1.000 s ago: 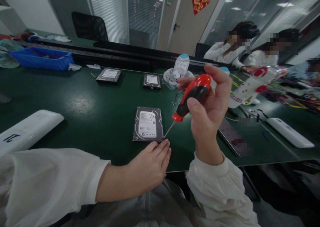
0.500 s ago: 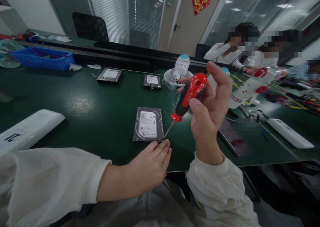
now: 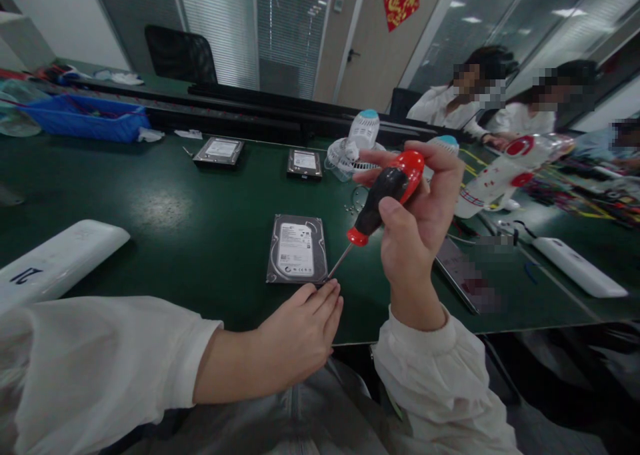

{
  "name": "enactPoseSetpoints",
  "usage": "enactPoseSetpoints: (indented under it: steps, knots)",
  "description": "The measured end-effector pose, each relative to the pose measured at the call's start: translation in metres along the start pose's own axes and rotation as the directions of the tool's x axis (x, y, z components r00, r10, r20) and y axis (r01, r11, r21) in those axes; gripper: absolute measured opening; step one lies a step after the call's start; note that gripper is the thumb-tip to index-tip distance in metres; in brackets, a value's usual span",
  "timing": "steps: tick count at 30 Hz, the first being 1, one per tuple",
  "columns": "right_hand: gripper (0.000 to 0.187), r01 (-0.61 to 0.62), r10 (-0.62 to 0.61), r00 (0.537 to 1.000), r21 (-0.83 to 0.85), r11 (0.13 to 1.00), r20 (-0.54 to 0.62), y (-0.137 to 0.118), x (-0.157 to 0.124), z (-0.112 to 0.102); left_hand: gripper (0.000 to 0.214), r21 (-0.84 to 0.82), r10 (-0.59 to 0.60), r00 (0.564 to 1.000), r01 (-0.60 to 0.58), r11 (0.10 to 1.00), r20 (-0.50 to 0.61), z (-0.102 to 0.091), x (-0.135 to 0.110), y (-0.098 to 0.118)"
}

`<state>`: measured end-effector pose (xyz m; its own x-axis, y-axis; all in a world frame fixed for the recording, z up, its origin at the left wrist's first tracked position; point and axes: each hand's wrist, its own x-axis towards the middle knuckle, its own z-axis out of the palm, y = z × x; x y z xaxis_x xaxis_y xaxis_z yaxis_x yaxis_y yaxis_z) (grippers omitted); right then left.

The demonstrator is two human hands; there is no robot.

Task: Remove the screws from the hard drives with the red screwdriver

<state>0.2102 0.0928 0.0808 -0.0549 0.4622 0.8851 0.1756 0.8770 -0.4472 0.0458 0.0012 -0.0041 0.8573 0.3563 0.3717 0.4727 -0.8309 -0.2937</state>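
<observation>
Clasped by the right hand (image 3: 413, 241), the screwdriver (image 3: 383, 198) was twisted (mid-turn, seemingly); left hand (image 3: 304, 329), at hard drive's (image 3: 296, 248) five o'clock, grip cannot be told.

Dark digits that seem to read "21" stand aslant on the white oblong plastic casing (image 3: 65, 258) at the left edge of the table (image 3: 210, 241). The white label (image 3: 295, 249) on the nearest hard drive (image 3: 273, 248) carries a brand line at its top, lines of fine print, a small square code, a round logo at bottom left and a row of marks, one apparently "CE", but the rest is too small to read, as are the labels of the left-hand rear hard drive (image 3: 220, 150) and the middle rear hard drive (image 3: 305, 163). Gold Chinese characters, not surely legible, fill the red diamond-shaped sign (image 3: 401, 1) on the door (image 3: 380, 68).
</observation>
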Motion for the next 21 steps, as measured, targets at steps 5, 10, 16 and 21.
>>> enactPoseSetpoints:
  steps: [5,10,16,21]
  knots:
    - [0.056,0.018,-0.022,0.999,-0.095,0.995,-0.042,-0.0029,-0.0004,-0.0015,0.055,-0.004,0.001,1.000,-0.001,1.000,0.000,0.0004,-0.0008,0.0005]
    - [0.055,-0.017,0.019,1.000,-0.085,0.996,0.016,-0.0007,-0.0013,-0.0033,0.056,-0.015,0.002,1.000,-0.002,1.000,0.003,-0.0001,-0.0011,0.0009]
    - [0.057,-0.013,0.013,1.000,-0.059,0.998,0.001,-0.0023,-0.0003,-0.0005,0.055,-0.016,-0.003,1.000,0.003,1.000,-0.004,-0.0003,0.0003,0.0001]
    - [0.053,0.034,-0.035,0.999,-0.093,0.995,-0.003,-0.0044,0.0021,-0.0008,0.053,-0.010,-0.005,1.000,0.005,1.000,-0.011,-0.0003,0.0001,0.0003]
